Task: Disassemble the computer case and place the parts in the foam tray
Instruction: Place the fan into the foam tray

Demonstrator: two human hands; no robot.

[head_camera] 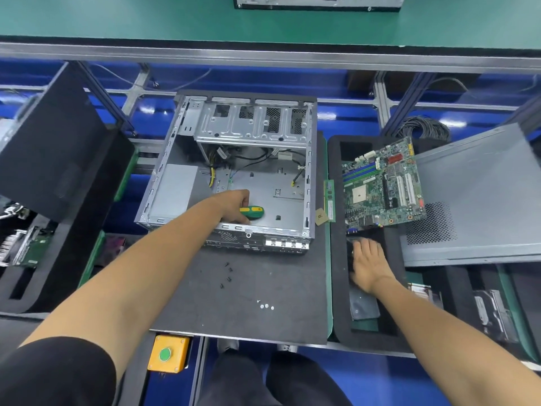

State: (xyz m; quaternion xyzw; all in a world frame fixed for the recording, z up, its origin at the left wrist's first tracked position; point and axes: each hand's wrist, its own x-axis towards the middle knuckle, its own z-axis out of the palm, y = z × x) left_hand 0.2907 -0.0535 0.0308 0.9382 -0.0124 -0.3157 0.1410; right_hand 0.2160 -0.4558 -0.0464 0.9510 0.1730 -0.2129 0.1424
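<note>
Left hand (234, 205) grips screwdriver (252, 212) (case (234, 168) gutted).

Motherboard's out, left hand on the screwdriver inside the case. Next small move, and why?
Probably bring the screwdriver in the left hand to the power supply screws: the motherboard already lies on the foam tray, and the supply remains in the case.

Left hand (234, 205): arm stretched forward, bare below a black short sleeve, fingers curled in a closed grip. Right hand (367, 263): forearm extended, palm down, fingers straight and spread.
</note>
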